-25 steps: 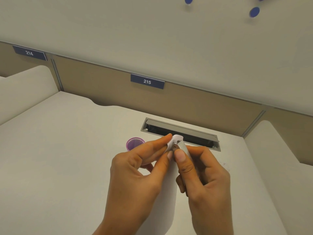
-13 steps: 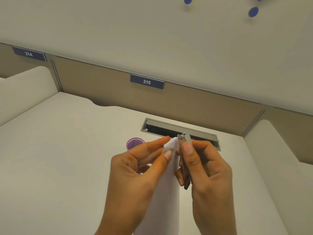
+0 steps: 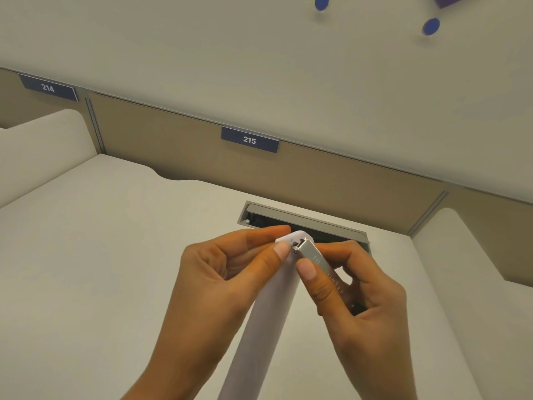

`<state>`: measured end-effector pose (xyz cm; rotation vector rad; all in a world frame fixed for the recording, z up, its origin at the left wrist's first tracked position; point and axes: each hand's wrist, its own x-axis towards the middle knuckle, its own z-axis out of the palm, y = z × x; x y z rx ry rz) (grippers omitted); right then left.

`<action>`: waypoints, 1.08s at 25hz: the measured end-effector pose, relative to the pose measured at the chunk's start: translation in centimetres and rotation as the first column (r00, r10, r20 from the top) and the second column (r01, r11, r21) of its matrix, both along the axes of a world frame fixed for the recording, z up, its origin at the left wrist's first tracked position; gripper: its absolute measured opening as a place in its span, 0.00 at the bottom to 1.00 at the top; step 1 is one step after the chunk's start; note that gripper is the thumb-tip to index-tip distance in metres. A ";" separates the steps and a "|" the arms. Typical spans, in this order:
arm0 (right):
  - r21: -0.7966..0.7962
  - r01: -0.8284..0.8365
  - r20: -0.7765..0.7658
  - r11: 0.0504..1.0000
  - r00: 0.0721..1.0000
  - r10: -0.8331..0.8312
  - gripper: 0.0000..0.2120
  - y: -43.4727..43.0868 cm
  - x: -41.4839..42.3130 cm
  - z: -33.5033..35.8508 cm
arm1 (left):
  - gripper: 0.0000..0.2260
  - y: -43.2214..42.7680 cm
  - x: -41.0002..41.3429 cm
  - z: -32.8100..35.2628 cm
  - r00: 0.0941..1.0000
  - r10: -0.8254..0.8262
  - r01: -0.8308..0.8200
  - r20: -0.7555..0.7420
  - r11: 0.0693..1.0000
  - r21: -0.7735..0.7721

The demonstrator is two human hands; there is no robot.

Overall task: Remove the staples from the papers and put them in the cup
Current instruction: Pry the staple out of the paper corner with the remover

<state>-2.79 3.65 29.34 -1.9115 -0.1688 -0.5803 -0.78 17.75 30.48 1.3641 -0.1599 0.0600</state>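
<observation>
My left hand (image 3: 227,281) pinches the top corner of the white papers (image 3: 265,319) between thumb and forefinger, and the sheets hang down toward me. My right hand (image 3: 354,298) grips a slim silver staple remover (image 3: 315,256). Its notched tip presses against the pinched paper corner, right beside my left thumb. The staple itself is too small to make out. The purple cup is hidden behind my left hand.
A cream desk (image 3: 95,255) lies under my hands, with a grey cable slot (image 3: 305,220) just beyond them. A tan partition carries blue labels 214 (image 3: 47,88) and 215 (image 3: 249,140). Raised cream dividers stand at the left (image 3: 43,145) and right (image 3: 473,264).
The silver tool has tilted from upright to a flatter angle, tip at the paper corner. My hands rose slightly in view and now cover the purple cup.
</observation>
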 end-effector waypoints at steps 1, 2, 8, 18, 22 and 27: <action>-0.021 0.003 0.010 1.000 1.000 -0.003 0.11 0.0 0.0 0.0 | 0.09 0.0 0.0 0.0 1.000 0.012 -0.012 0.006 1.000 0.015; -0.043 0.011 0.017 0.999 1.000 -0.010 0.11 -0.1 0.0 -0.1 | 0.09 0.0 -0.1 -0.1 1.000 0.024 -0.025 0.017 0.999 0.039; -0.070 0.024 0.050 0.997 0.999 -0.021 0.08 -0.3 0.0 -0.1 | 0.09 -0.3 -0.4 0.0 0.991 0.072 -0.093 0.115 0.977 0.194; -0.156 0.038 0.170 0.987 0.985 -0.011 0.06 -0.3 0.3 -0.2 | 0.07 0.3 0.1 0.1 0.994 -0.016 -0.006 0.107 0.978 0.208; -0.117 0.030 0.147 0.993 0.989 -0.013 0.07 -0.2 0.4 -0.5 | 0.07 0.3 0.3 -0.1 0.996 -0.025 0.008 0.085 0.981 0.193; 0.052 0.009 0.020 0.999 1.000 -0.010 0.10 0.1 0.4 -0.8 | 0.07 -0.1 0.3 -0.5 0.998 -0.026 0.013 0.064 0.979 0.204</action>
